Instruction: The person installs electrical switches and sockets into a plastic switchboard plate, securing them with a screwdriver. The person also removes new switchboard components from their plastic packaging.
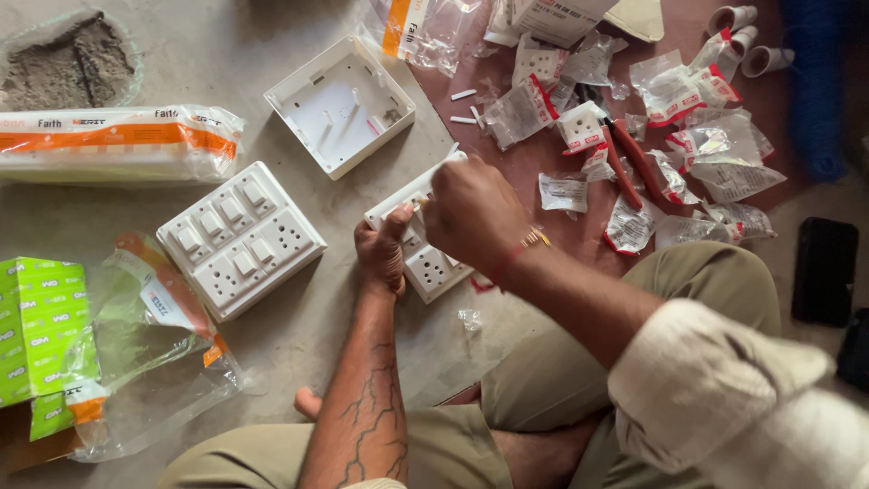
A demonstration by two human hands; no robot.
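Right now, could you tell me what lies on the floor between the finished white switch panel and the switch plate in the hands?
In the head view, only bare grey floor separates the finished switch panel from the held plate.

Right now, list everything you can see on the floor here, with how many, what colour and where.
switch plate in hand: one, white, centre, held in both hands
finished switch panel: one, white, floor left of the hands
open back box: one, white, top centre
long wrapped pack: one, clear and orange, upper left
green carton: one, lower left edge
empty clear bag: one, beside the carton
small packets of parts: many, clear with red and white, upper right on the brown mat
red-handled tool: one, among the packets
white cups: three, top right
black phone: one, right edge
left hand: grip on the plate's near edge
right hand: grip on the plate's top
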